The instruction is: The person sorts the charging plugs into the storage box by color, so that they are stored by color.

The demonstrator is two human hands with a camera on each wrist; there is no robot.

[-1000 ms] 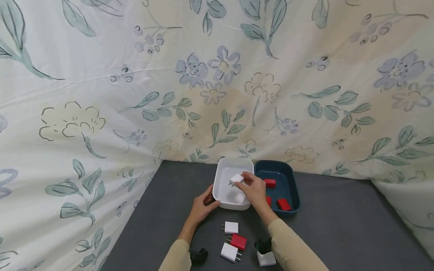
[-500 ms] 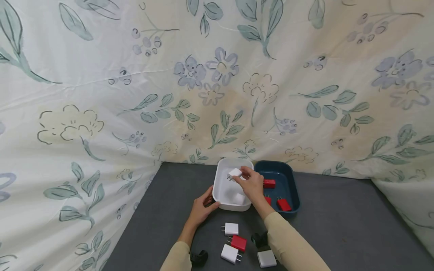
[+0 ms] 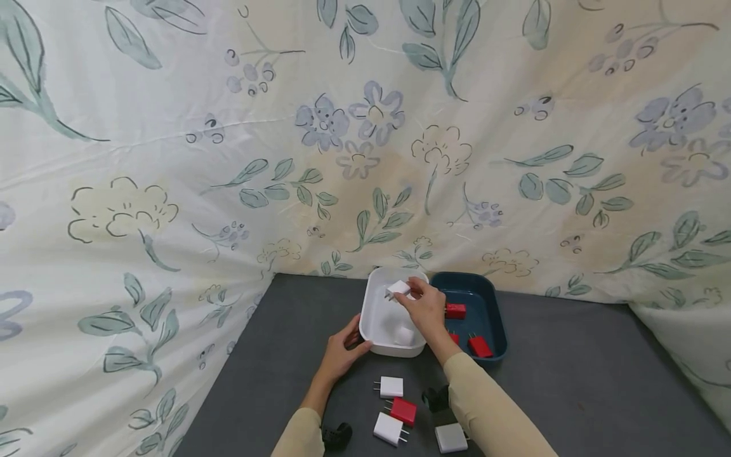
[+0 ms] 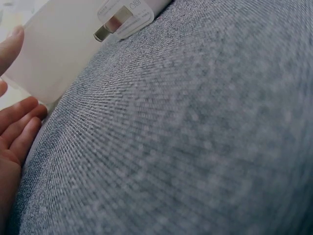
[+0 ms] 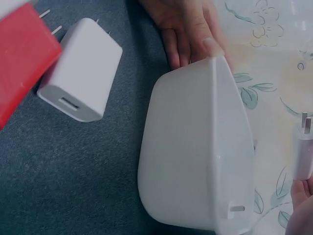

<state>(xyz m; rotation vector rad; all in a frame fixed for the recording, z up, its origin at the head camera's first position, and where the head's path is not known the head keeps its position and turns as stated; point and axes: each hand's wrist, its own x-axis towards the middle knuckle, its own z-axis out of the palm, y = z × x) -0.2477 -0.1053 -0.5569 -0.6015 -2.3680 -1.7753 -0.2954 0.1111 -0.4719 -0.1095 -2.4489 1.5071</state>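
In the head view, my right hand (image 3: 426, 311) pinches a white charger plug (image 3: 398, 289) over the white bin (image 3: 381, 341), prongs pointing left. The plug's prongs point up in the right wrist view, where fingertips hold the plug (image 5: 303, 152) at the right edge. Another white plug (image 3: 403, 336) lies inside the bin. My left hand (image 3: 338, 353) holds the bin's near left corner, its thumb at the rim and fingers along the left side. That thumb (image 5: 211, 48) touches the rim in the right wrist view.
A dark blue bin (image 3: 499, 317) with several red plugs (image 3: 480, 346) stands right of the white one. Nearer me on the grey cloth lie white plugs (image 3: 391, 387) and a red plug (image 3: 403, 411); one white plug (image 3: 451, 438) sits by the right sleeve. A floral curtain (image 3: 365, 158) hangs behind.
My right hand, with the white plug in its fingers, has shifted slightly up and away within the white bin's area. The left hand stays at the bin's corner.
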